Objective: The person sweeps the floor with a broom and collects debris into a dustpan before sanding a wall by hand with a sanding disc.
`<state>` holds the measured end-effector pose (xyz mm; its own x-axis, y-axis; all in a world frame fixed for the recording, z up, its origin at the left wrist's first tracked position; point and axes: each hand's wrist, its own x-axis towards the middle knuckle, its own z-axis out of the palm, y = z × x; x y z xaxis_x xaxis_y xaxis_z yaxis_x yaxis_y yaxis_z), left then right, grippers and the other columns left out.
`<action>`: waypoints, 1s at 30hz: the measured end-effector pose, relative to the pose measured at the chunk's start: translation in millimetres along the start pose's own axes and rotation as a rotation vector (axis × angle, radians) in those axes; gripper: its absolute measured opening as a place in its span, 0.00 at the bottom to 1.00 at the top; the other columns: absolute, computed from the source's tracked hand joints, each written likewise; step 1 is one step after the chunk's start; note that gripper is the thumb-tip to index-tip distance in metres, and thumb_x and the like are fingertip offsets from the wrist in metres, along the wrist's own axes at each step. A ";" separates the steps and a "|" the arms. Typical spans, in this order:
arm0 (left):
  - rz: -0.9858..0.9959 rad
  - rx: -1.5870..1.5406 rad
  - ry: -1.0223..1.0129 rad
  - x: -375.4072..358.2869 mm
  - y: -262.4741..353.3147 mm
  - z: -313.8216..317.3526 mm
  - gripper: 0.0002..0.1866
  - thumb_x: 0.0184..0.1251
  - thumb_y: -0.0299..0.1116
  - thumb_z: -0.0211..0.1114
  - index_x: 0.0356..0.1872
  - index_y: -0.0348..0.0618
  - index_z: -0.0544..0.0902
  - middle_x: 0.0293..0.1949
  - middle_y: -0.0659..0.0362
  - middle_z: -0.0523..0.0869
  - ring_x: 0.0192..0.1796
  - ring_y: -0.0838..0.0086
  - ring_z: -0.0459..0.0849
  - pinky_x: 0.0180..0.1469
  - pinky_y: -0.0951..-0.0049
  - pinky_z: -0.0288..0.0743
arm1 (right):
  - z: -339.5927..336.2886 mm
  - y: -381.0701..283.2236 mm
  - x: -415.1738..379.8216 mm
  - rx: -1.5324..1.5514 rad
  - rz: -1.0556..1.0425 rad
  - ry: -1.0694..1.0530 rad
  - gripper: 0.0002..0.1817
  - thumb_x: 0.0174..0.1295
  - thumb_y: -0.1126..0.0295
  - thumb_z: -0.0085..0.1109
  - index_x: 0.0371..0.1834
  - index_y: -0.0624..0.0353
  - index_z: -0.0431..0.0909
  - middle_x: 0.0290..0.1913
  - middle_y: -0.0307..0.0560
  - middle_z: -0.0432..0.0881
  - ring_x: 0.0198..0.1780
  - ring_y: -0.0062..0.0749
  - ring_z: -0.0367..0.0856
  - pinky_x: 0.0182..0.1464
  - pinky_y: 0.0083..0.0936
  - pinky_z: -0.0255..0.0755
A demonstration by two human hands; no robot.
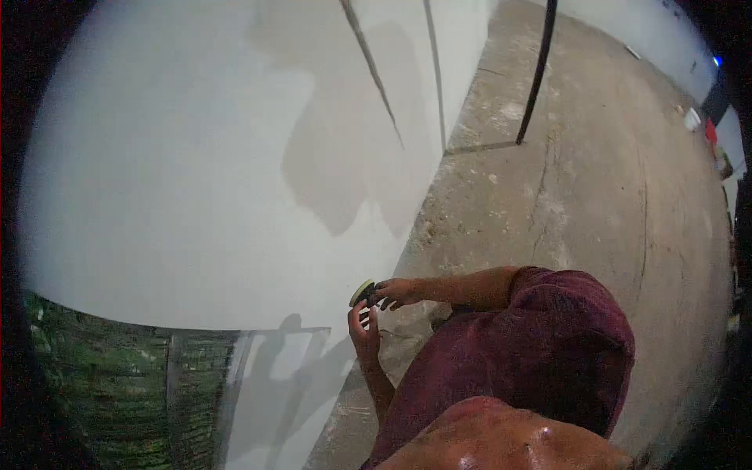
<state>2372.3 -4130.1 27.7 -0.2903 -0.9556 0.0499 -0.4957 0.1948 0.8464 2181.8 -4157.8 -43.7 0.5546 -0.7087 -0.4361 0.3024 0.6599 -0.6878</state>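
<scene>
From the head view I see my right hand [395, 292] pinching a small round disc [362, 292] by its rim against the white wall [180, 172], fingers closed narrow on it. My left hand [363, 329] cups just below, fingers loosely curled. I judge the disc light, stiff and thin; the edge grips best.

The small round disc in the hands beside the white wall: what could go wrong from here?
1. The small round disc is pinched only at its edge by the right hand, with the left hand just below; a slip would likely drop it onto the rough concrete floor.
2. The hands are close to the white wall, so the disc could scuff it.
3. The scene is dim, so the grip is hard to judge.
</scene>
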 end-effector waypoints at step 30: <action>-0.080 -0.403 -0.529 -104.4 70.7 333.9 0.34 0.76 0.55 0.54 0.75 0.46 0.65 0.71 0.49 0.70 0.68 0.63 0.73 0.57 0.64 0.75 | -117.1 172.3 -304.4 -0.291 -0.446 0.726 0.23 0.76 0.53 0.47 0.56 0.64 0.73 0.43 0.50 0.86 0.35 0.32 0.84 0.36 0.30 0.79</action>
<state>2094.3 -3942.8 -94.7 -0.6782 -0.7069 -0.2009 -0.2175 -0.0680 0.9737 1974.3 -3857.6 -97.4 -0.2238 -0.9322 -0.2846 0.1090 0.2662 -0.9577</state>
